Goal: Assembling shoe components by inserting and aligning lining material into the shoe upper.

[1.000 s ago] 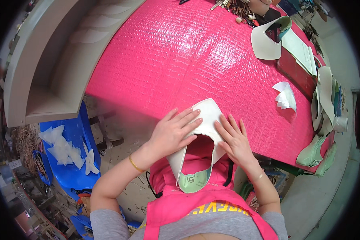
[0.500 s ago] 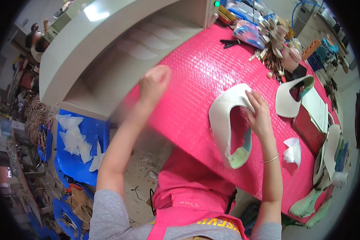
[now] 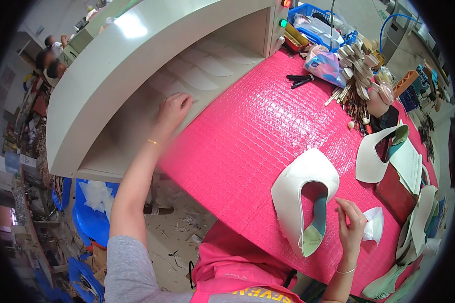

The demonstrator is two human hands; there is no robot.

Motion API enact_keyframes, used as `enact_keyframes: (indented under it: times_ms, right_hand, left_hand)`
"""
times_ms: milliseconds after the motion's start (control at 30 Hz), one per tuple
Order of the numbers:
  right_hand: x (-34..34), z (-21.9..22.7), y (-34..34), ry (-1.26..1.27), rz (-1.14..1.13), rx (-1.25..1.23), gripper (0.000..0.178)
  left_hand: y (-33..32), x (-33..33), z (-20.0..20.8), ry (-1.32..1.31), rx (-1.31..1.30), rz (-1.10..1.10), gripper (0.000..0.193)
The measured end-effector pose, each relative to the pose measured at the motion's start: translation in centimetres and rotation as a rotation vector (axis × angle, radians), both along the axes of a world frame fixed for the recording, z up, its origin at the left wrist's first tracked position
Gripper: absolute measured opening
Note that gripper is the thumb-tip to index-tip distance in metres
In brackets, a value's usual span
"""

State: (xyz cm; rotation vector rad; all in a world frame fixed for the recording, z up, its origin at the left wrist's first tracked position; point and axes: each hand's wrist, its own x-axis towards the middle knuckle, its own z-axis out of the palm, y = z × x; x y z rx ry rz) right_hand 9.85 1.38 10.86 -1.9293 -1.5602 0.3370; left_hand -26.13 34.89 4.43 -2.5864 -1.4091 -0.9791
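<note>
My left hand (image 3: pixel 175 109) reaches to the opening of a pale arched machine (image 3: pixel 93 81). Its fingers are curled closed close to several thin white curved pieces (image 3: pixel 189 73) lying inside; what they hold, if anything, is hidden. On the pink-covered table (image 3: pixel 237 141) lies a white shoe upper (image 3: pixel 290 194) with teal and pale green lining. Just right of the upper, my right hand (image 3: pixel 352 224) is bent with thumb and forefinger apart and nothing between them. Beside this hand sits a small stack of thin white pieces (image 3: pixel 373 225).
Another white upper (image 3: pixel 371 159) leans by a red box (image 3: pixel 395 194) with papers on top. Brushes and sticks (image 3: pixel 356 76) crowd the far right corner near a blue basket (image 3: pixel 308 12). White triangular pieces (image 3: pixel 97 194) rest on a blue stool (image 3: pixel 88 222) at left.
My right hand has let go of the shoe upper and drawn back to its right. My left hand has moved from above the table's edge to the machine opening. The view has shifted.
</note>
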Motion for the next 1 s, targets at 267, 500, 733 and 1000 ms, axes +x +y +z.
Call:
enact_keyframes:
  times_ms: [267,500,733,1000]
  right_hand:
    - [-2.9,2.1,2.1,-0.144,0.255,0.133,0.022]
    - [-6.5,3.8,6.9,0.132,0.448,0.131,0.019]
    - [-9.2,4.4,6.2,-0.018,0.789,0.182,0.022]
    - [-4.3,3.5,0.1,-0.142,0.517,0.018,0.021]
  left_hand:
    - [0.5,-0.6,0.2,-0.072,0.186,0.052,0.013]
    - [-5.6,1.0,6.4,-0.344,0.082,0.117,0.015]
    - [-1.2,-1.0,1.0,-0.087,0.024,0.038,0.028]
    - [0.7,0.5,-1.3,0.027,-0.111,0.014,0.023]
